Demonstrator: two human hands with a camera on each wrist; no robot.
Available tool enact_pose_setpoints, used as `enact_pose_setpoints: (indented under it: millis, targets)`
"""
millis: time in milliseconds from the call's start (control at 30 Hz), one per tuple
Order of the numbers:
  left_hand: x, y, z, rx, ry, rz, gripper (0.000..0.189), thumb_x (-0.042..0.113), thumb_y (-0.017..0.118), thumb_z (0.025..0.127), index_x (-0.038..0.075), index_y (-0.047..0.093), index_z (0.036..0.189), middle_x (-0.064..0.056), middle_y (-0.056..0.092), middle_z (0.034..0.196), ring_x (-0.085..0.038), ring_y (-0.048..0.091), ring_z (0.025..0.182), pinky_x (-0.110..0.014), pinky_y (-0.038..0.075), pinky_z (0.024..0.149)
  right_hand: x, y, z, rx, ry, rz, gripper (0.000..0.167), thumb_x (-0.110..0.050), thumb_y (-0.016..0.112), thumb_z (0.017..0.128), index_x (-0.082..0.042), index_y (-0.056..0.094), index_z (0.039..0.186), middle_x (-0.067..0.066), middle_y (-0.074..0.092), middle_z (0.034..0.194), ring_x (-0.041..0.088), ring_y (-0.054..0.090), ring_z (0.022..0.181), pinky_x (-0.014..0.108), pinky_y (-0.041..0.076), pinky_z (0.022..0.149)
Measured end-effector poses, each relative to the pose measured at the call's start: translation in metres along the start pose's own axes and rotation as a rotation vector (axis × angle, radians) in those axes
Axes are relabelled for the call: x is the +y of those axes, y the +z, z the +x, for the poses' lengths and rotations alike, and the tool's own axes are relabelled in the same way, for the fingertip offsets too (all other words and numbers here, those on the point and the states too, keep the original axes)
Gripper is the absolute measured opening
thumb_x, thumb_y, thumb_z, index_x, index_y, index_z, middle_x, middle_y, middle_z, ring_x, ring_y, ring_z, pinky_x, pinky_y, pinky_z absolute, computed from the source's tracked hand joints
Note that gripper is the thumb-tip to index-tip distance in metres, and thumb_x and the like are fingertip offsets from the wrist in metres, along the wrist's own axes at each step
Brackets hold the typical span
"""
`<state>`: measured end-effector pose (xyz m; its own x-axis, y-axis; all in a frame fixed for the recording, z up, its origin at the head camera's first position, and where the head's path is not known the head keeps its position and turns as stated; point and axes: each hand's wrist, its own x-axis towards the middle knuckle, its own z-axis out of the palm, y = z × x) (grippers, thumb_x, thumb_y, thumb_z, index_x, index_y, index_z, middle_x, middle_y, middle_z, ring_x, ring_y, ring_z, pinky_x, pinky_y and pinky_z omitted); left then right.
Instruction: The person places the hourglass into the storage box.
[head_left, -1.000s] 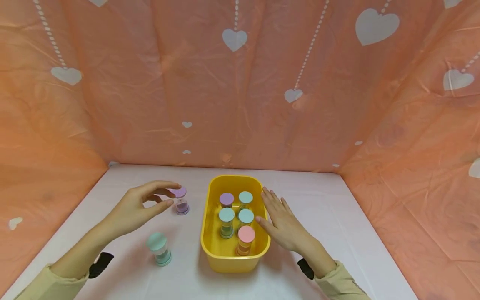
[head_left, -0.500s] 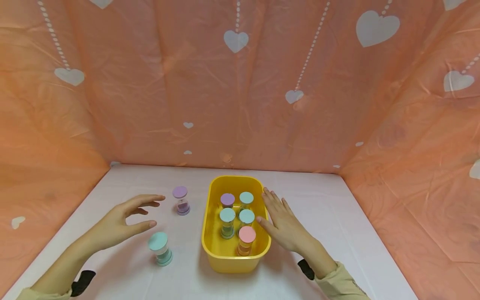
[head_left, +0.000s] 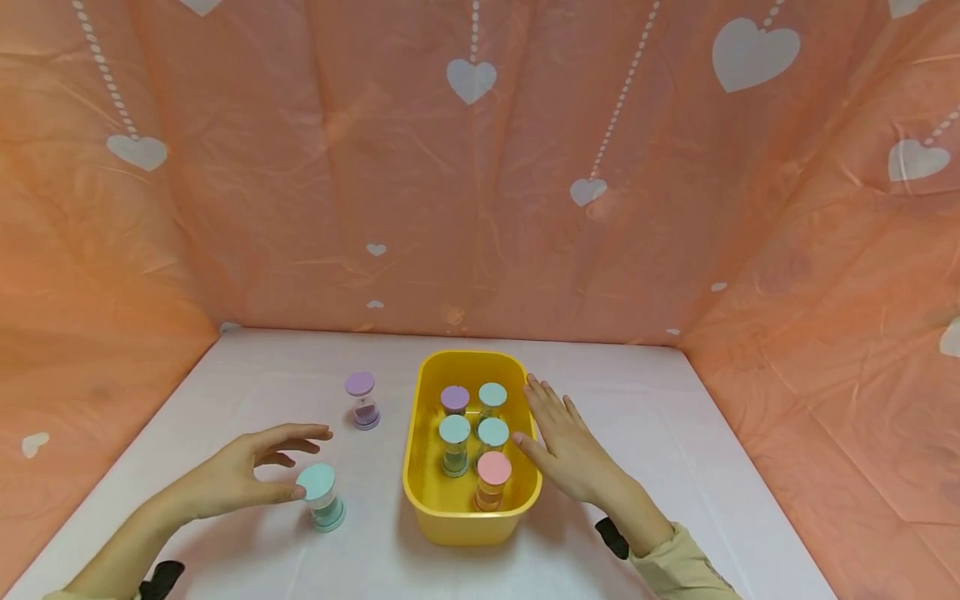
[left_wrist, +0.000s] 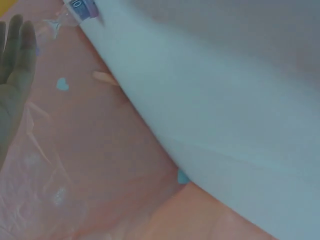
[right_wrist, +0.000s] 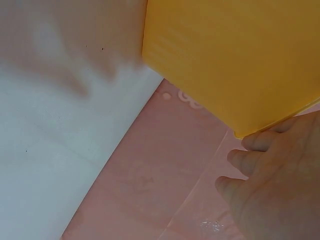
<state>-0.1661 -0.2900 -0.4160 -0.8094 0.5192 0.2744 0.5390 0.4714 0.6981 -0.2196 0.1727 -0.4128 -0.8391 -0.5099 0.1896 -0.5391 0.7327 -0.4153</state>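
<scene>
A mint-capped sand timer (head_left: 322, 498) stands on the table left of the yellow bin (head_left: 468, 528). Beside it is my left hand (head_left: 228, 479), fingers loosely bent above and thumb tip at the cap's left edge; whether they touch is unclear. Farther back stands a purple-capped sand timer (head_left: 364, 402), whose end also shows in the left wrist view. My right hand (head_left: 568, 454) lies with extended fingers along the bin's right rim; the right wrist view shows its fingers (right_wrist: 247, 161) by the yellow wall. Inside the bin stand a pink-capped timer (head_left: 492, 473), a purple-capped one (head_left: 454, 397) and three pale-blue-capped ones (head_left: 454, 433).
A white cloth (head_left: 637, 400) covers the table. Orange sheets with white hearts (head_left: 480, 208) hang behind it and at both sides. Each wrist wears a black strap (head_left: 612, 538).
My left hand has drawn back from the purple-capped timer, then come down and nearer to me, beside the mint-capped one. The right hand has stayed at the bin's rim.
</scene>
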Motion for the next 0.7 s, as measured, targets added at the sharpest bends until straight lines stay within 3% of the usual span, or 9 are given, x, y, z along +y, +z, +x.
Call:
enact_pose_setpoints:
  millis: [167, 467, 700]
  targets:
    - [-0.009, 0.004, -0.001, -0.055, 0.013, -0.070, 0.060, 0.011, 0.083, 0.089, 0.011, 0.059, 0.144, 0.007, 0.067, 0.134, -0.009, 0.066, 0.116, -0.027, 0.056, 0.093, -0.001, -0.001, 0.000, -0.006, 0.002, 0.003, 0.077, -0.047, 0.046, 0.109, -0.002, 0.019, 0.165, 0.012, 0.010, 0.173, 0.035, 0.011, 0.159, 0.061, 0.007, 0.127]
    - [-0.013, 0.010, -0.002, -0.094, 0.048, -0.176, 0.045, 0.002, 0.079, 0.090, 0.000, 0.063, 0.133, -0.004, 0.072, 0.126, -0.009, 0.067, 0.112, -0.025, 0.057, 0.091, -0.001, -0.002, -0.001, -0.006, 0.000, 0.004, 0.077, -0.047, 0.046, 0.109, -0.001, 0.019, 0.164, 0.011, 0.009, 0.174, 0.034, 0.010, 0.160, 0.062, 0.008, 0.126]
    - [-0.014, 0.013, -0.003, -0.112, 0.017, -0.184, 0.042, 0.004, 0.078, 0.091, 0.006, 0.065, 0.130, 0.001, 0.072, 0.121, -0.011, 0.069, 0.107, -0.026, 0.057, 0.092, 0.000, -0.001, 0.000, -0.001, -0.002, 0.005, 0.076, -0.047, 0.046, 0.109, -0.001, 0.019, 0.164, 0.011, 0.010, 0.174, 0.034, 0.010, 0.160, 0.061, 0.007, 0.126]
